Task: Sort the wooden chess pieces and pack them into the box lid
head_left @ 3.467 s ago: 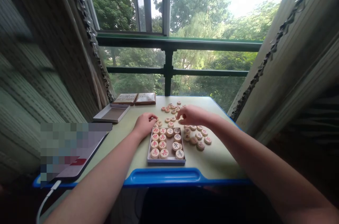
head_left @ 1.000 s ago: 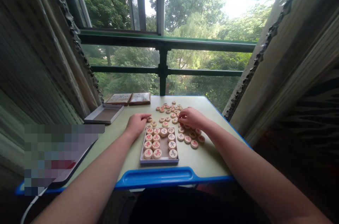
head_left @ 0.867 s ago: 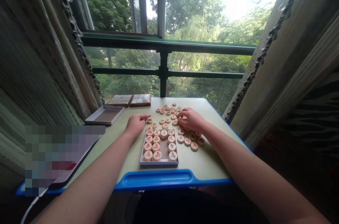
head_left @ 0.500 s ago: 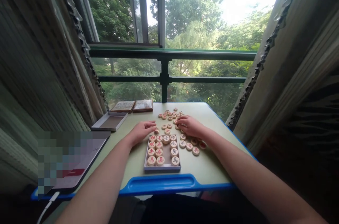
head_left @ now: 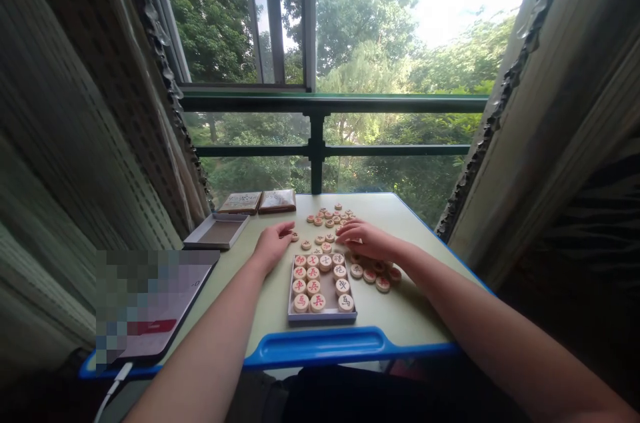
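Note:
A shallow box (head_left: 323,317) near the table's front holds round wooden xiangqi pieces with red characters on the left and black ones down the right column; its lower middle shows bare bottom. Behind its left corner rests my left hand (head_left: 274,244), fingers apart, the tips beside a loose piece (head_left: 295,236). My right hand (head_left: 367,239) hovers low over the scattered pieces behind the box's right side, its fingers spread and pointing left. More loose pieces (head_left: 383,284) lie right of the box, partly under my right wrist, and others (head_left: 330,223) are spread behind it.
An empty lid (head_left: 218,232) and a folded wooden board (head_left: 277,201) lie at the back left. A tablet (head_left: 165,316) with a white cable (head_left: 117,379) is at the left edge. The table has a blue rim (head_left: 323,345) with a tray groove. Curtains hang on both sides.
The view has shifted, so the table appears further right. Pieces near my left hand lie differently, with one now at its fingertips and others between it and the box's back edge.

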A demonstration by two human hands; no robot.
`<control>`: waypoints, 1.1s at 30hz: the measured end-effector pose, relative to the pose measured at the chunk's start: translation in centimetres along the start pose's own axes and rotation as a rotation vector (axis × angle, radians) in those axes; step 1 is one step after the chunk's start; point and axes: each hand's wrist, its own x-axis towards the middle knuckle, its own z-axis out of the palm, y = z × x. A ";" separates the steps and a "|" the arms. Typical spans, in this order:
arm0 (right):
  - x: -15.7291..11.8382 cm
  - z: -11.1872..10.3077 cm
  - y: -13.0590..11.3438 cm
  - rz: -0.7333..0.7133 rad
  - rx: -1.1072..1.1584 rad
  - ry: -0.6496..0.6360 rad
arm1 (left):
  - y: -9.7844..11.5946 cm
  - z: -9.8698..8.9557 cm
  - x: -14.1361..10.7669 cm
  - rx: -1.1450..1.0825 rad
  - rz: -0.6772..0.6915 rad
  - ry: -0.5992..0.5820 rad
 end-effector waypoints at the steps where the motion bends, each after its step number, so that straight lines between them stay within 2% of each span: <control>1: -0.1 -0.4 -0.6 -0.012 0.050 -0.033 | -0.1 0.1 0.1 -0.037 -0.002 0.007; 4: -0.4 -1.6 -2.4 -0.024 0.189 -0.218 | -0.1 0.2 0.0 -0.053 -0.009 -0.007; 6: -0.6 -2.1 -3.2 -0.029 0.209 -0.298 | 0.3 0.2 -0.3 -0.014 -0.019 -0.020; 11: -0.7 -2.3 -4.2 -0.046 0.164 -0.361 | 1.6 -0.1 -0.9 0.097 -0.012 -0.014; 16: -0.7 -1.8 -4.8 -0.076 0.190 -0.440 | 1.8 -0.3 -1.2 0.116 -0.016 -0.016; 23: -0.7 -1.1 -4.8 -0.050 0.195 -0.452 | 2.0 -0.3 -1.2 0.144 -0.008 -0.020; 29: -0.7 -1.6 -5.2 -0.069 0.191 -0.412 | 2.3 -0.2 -1.3 0.135 -0.042 -0.022; 33: -0.7 -1.8 -5.3 -0.084 0.185 -0.444 | 2.2 -0.2 -1.3 0.143 -0.040 -0.025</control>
